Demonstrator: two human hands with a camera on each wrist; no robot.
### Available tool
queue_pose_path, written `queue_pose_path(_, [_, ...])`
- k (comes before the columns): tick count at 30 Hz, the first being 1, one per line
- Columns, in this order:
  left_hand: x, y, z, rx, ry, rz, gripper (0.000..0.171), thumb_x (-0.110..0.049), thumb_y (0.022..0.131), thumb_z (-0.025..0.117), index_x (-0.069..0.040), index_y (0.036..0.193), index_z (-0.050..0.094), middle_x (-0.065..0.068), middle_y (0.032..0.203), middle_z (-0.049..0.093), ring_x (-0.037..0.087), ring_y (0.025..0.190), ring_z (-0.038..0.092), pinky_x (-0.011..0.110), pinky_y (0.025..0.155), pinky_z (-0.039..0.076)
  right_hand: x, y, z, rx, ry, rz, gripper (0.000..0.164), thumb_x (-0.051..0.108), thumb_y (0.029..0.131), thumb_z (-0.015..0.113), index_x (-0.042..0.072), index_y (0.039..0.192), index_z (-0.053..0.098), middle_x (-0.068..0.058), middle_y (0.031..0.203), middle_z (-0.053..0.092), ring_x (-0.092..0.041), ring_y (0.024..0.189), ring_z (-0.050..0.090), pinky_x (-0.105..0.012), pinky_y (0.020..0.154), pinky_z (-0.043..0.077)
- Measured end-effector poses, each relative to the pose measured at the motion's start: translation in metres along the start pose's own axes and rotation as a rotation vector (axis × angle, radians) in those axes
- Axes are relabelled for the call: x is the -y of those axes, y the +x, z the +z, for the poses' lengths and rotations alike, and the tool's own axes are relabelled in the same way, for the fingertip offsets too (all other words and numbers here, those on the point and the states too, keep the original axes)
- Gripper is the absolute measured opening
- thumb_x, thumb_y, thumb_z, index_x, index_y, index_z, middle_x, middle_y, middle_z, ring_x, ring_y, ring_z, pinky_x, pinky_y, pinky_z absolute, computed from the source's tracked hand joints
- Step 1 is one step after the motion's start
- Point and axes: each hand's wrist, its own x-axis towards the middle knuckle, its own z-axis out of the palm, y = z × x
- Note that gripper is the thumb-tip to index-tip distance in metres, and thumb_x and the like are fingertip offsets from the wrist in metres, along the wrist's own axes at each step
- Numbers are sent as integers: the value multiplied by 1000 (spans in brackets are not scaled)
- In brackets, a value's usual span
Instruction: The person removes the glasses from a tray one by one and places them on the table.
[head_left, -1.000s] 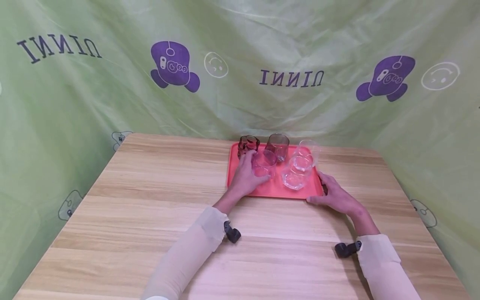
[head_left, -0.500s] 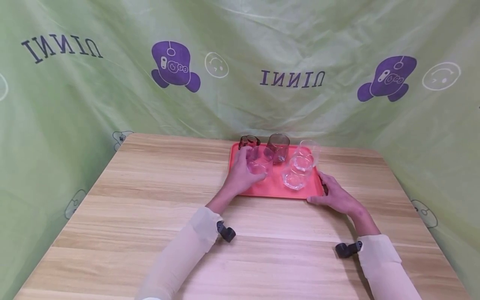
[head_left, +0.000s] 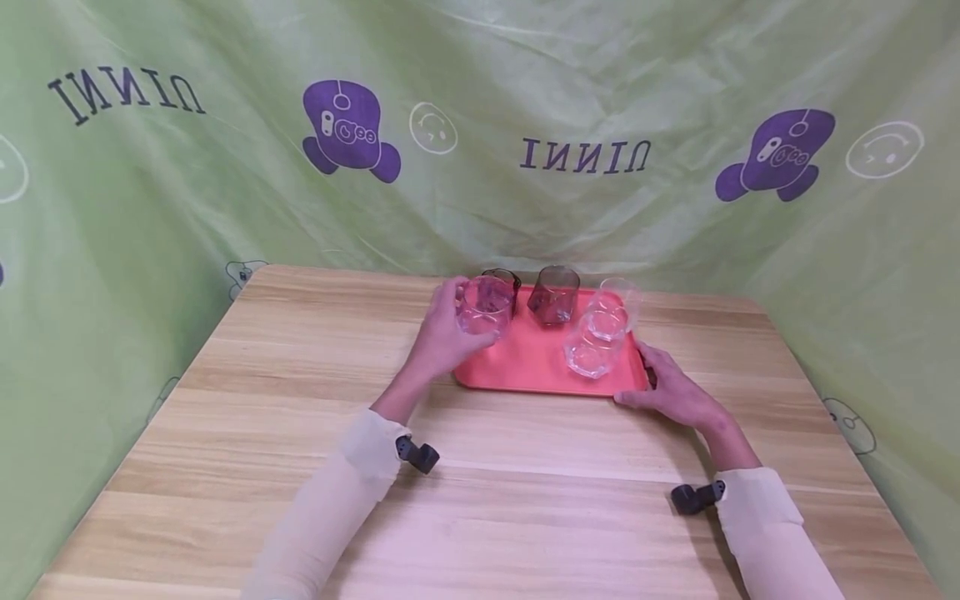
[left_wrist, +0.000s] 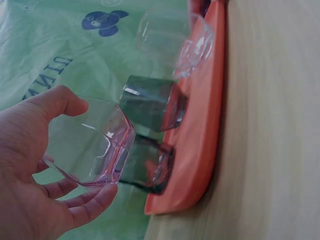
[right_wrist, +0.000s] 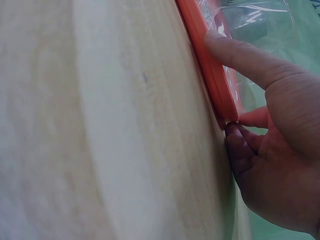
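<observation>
My left hand (head_left: 442,333) grips a clear, faceted drinking glass (left_wrist: 95,145), thumb on one side and fingers round the other. In the left wrist view this glass is held apart from the red tray (head_left: 525,362), in front of a dark smoked glass (left_wrist: 150,170). That dark glass is partly hidden behind it in the head view. A second smoked glass (head_left: 555,296) stands to its right on the tray. My right hand (head_left: 671,387) holds the tray's near right corner, its thumb along the front rim (right_wrist: 212,75) and its other fingers round the side.
Two clear glasses stand on the tray's right part, one nearer (head_left: 588,357) and one behind it (head_left: 618,304). The tray lies on a wooden table (head_left: 300,358) near its far edge. A green printed curtain (head_left: 480,208) hangs right behind and on both sides.
My left hand has carried the clear glass leftward and back, from the tray's middle to its left edge, in front of the dark glass. My right hand has stayed at the tray corner.
</observation>
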Motion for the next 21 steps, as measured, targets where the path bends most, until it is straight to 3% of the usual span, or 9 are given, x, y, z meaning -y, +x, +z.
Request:
queue_pose_path(6, [8, 1, -31, -39, 12, -7, 92, -20, 73, 92, -11, 148, 39, 15, 134, 48, 29, 114, 54, 44, 93, 54, -2, 1, 0, -4, 1, -9, 114, 41, 87, 82, 6, 165, 7, -30, 156, 22, -49, 139, 27, -71, 111, 29])
queue_pose_path(12, [22, 1, -60, -103, 38, -42, 97, -28, 73, 93, -12, 151, 38, 11, 132, 47, 31, 120, 51, 47, 95, 53, 0, 1, 0, -4, 4, -23, 114, 40, 87, 83, 7, 165, 7, -30, 156, 22, -49, 140, 26, -71, 111, 28])
queue_pose_path(21, [49, -1, -91, -190, 98, -78, 97, -27, 77, 90, -17, 156, 35, 14, 135, 44, 36, 121, 50, 53, 96, 50, 0, 0, 0, -2, 0, -23, 114, 41, 87, 82, 7, 166, 7, -29, 156, 23, -49, 140, 25, -70, 111, 28])
